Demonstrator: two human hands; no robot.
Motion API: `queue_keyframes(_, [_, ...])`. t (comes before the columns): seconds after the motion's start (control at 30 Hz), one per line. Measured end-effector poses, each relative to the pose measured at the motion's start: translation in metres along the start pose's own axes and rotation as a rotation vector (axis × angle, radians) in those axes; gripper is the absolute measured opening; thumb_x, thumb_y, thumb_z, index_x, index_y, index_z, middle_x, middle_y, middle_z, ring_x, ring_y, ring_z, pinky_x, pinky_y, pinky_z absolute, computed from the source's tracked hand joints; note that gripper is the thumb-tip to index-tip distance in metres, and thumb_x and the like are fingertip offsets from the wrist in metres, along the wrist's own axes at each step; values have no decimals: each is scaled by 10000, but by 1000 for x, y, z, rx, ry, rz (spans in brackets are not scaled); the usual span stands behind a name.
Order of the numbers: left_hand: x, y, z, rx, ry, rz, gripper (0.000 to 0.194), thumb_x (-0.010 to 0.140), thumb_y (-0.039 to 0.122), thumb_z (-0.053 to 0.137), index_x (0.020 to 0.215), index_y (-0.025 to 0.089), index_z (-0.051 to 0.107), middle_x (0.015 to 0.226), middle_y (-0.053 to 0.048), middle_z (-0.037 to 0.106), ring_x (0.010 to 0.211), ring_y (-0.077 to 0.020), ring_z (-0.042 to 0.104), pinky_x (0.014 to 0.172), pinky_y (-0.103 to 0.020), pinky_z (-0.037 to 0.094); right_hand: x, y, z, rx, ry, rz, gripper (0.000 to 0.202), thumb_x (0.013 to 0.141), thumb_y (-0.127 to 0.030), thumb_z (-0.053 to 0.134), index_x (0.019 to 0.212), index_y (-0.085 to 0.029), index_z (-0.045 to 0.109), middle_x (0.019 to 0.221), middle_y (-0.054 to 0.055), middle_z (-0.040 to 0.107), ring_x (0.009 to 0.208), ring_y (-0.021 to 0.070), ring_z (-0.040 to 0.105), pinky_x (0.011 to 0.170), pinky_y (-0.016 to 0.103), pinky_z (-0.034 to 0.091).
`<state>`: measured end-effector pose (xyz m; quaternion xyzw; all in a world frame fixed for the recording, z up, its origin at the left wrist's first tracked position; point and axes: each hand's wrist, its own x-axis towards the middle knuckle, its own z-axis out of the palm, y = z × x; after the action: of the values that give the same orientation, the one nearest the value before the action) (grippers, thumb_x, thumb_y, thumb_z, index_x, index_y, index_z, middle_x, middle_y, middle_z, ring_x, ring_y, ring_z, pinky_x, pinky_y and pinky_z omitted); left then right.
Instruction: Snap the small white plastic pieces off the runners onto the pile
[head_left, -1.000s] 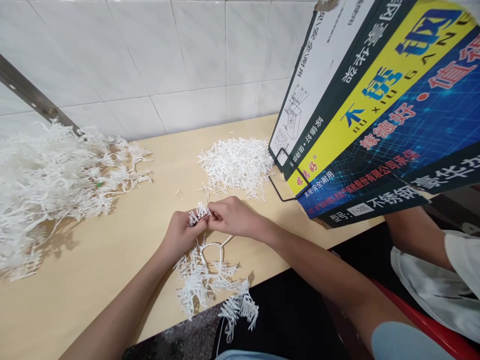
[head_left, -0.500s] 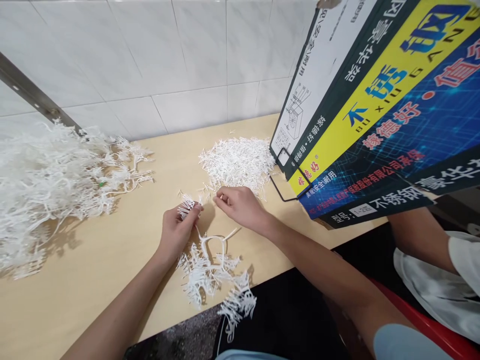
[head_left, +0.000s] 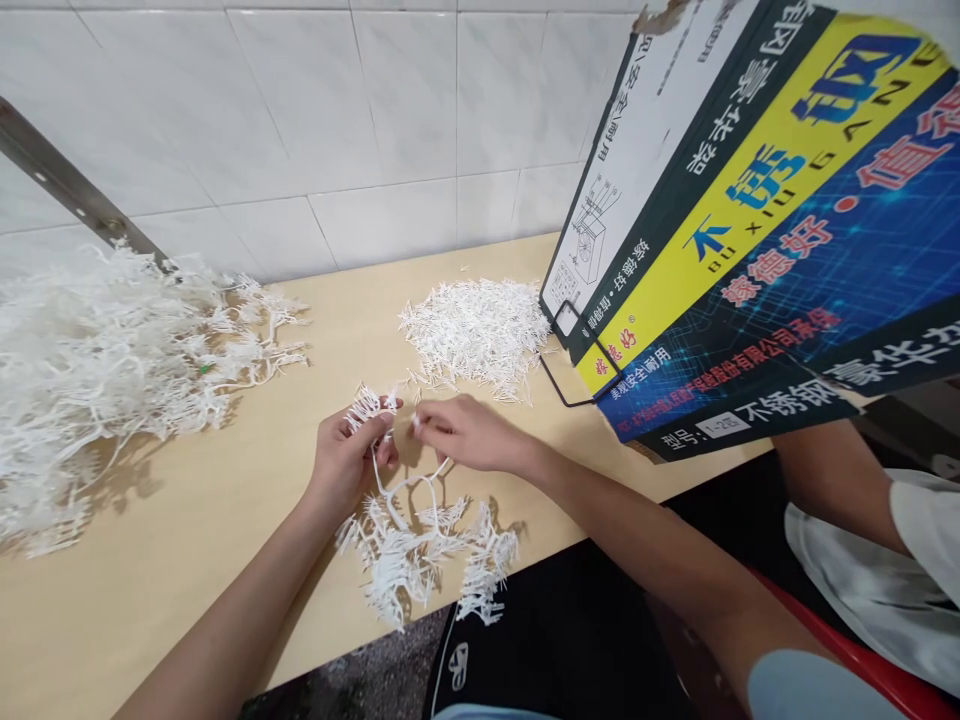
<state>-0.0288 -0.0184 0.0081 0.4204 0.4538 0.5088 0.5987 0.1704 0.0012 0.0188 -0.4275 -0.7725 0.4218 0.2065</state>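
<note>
My left hand (head_left: 349, 450) is closed on one end of a white branched plastic sprue (head_left: 409, 550), its bristly tip poking up between thumb and fingers. The rest of the sprue dangles below the hand, over the table's front edge. Just to the right, my right hand (head_left: 465, 432) is pinched, with a bit of white showing at its fingertips; which small pieces it grips I cannot make out. Beyond both hands lies a pile of small loose white plastic pieces (head_left: 476, 330) on the table.
A large heap of white sprues (head_left: 112, 370) covers the table's left side. At right, a printed cardboard box (head_left: 720, 230) leans over the table (head_left: 247, 480), a black wire loop (head_left: 574, 360) by its corner. Another person's arm (head_left: 832, 480) shows beneath it. A tiled wall (head_left: 390, 120) stands behind.
My right hand has shifted slightly left and nearer me, its fingers now pinched close beside the left hand. The left hand has turned a little, and the dangling sprue has swung.
</note>
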Motion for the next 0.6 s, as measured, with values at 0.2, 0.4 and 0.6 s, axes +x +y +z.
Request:
queue_keyframes(0.2, [3,-8,1,250,-87,-15,359,875,383,723,634,167,566,506,22,515,468,-113,485,518,-264,448,2,10,0,-381,484,-79,295,972,-139,498,1218,-176,657,1166,101,721,862,169,654,775,297,443])
queue_keyframes(0.4, [2,-9,1,484,-68,81,450,918,451,664,595,178,512,514,21,503,484,-105,451,506,-241,382,-1,-9,6,-67,318,12,288,997,-398,562,894,-182,724,762,21,716,653,124,593,655,251,410])
queue_keyframes(0.6, [-1,-5,6,510,-43,122,376,921,429,642,663,184,522,526,32,512,498,-107,434,503,-228,343,-1,-14,9,164,256,37,210,969,-363,622,917,-179,709,805,8,721,596,90,566,596,223,393])
